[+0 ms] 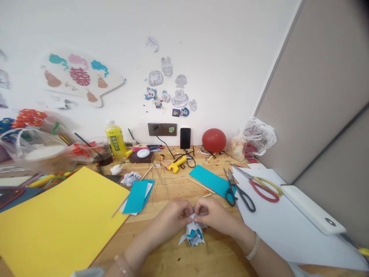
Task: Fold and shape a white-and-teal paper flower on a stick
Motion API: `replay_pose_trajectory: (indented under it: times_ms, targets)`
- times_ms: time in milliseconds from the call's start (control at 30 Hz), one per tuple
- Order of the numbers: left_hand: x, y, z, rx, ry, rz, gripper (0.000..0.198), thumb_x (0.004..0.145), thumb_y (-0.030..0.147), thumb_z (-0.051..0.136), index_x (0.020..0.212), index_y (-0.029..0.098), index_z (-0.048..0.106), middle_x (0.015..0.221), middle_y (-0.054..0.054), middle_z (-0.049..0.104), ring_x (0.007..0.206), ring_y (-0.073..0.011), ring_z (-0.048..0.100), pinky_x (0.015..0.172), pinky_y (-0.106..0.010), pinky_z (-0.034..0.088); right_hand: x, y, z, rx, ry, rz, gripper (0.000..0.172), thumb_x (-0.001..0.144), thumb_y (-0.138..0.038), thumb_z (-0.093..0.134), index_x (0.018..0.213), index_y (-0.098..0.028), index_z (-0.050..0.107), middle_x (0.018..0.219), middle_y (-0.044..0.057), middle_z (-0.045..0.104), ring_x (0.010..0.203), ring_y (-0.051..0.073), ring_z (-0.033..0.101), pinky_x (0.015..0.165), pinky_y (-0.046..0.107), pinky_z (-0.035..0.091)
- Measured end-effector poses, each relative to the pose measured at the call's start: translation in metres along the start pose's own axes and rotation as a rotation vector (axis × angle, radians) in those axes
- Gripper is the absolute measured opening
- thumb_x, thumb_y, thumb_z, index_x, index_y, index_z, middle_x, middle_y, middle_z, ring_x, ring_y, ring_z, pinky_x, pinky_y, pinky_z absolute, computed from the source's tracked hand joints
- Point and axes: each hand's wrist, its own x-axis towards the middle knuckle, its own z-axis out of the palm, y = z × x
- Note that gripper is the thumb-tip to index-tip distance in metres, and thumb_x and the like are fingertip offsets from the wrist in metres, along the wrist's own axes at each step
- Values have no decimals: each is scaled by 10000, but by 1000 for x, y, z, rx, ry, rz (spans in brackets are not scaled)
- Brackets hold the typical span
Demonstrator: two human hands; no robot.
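A folded paper flower (195,234) in white and teal hangs between my two hands, low in the middle of the view. Its jagged petals point down toward me. My left hand (180,215) pinches its upper end from the left. From the other side, my right hand (209,213) pinches the same end, fingertips almost meeting the left ones. What lies right under the fingertips is partly hidden. Teal paper pieces (138,197) with white ones beneath lie left of my hands, and a longer teal strip (211,180) lies beyond the right hand.
Black-handled scissors (235,190) and red-and-yellow-handled scissors (261,185) lie at right near white paper (276,231). Yellow sheets (66,219) cover the left side. Behind are a yellow glue gun (175,164), a crumpled paper flower (131,178), a phone (185,138), a bottle (115,139) and a red balloon (214,140).
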Motion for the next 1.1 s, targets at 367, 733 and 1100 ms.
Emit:
replay_pose_trajectory:
  times_ms: [367,733,1100]
  targets:
    - [-4,13,-9,95,41,47,99,738,166,546,714,183,641,718,-10,652,678,-147,580,613,-213,398,-5,-15,1,-204,95,-91,112,687,-79,603,650,-184,587,659,-31,597,661,133,553,593,206,389]
    - [-5,15,-7,66,70,76,115,694,110,545,701,180,636,657,11,626,657,-139,565,608,-213,401,-6,-26,-3,-327,61,-189,144,690,-57,602,648,-194,585,683,-33,592,700,140,545,693,252,379]
    - [4,0,-12,-553,11,-96,272,776,377,536,917,158,614,814,-29,651,757,-164,578,690,-253,429,-3,-20,-5,-205,177,-256,160,708,-49,636,715,-201,686,721,4,644,714,148,579,654,248,424]
